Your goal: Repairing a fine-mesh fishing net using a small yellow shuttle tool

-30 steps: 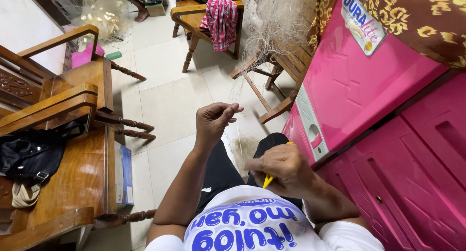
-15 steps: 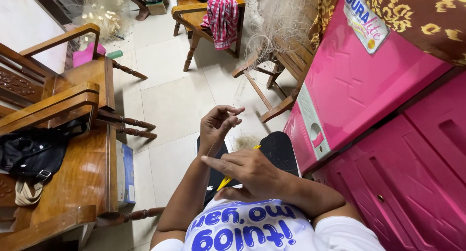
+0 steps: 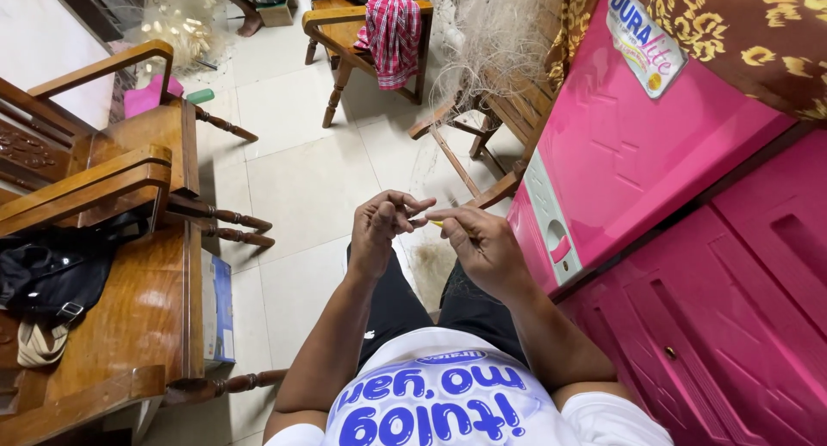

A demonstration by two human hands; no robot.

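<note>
Head view: a seated person's left hand (image 3: 379, 230) and right hand (image 3: 482, 243) meet above the knees, fingertips nearly touching. The right grip pinches a small yellow tool (image 3: 437, 224); the left grip is closed on fine netting thread (image 3: 422, 215), barely visible. Pale fishing net (image 3: 500, 41) drapes over a wooden chair (image 3: 482, 123) ahead, beside a pink cabinet (image 3: 620, 170).

Left hand (image 3: 379, 230): raised in front of the torso, forearm bare and angled upward, fingers curled inward with fingertips bunched toward the thumb. Right hand (image 3: 478, 243): held level with the left, back of the hand up, index finger and thumb extended in a pinch toward the left fingertips. Both hands nearly touching at the fingertips; elbows bent, close to the body.
</note>
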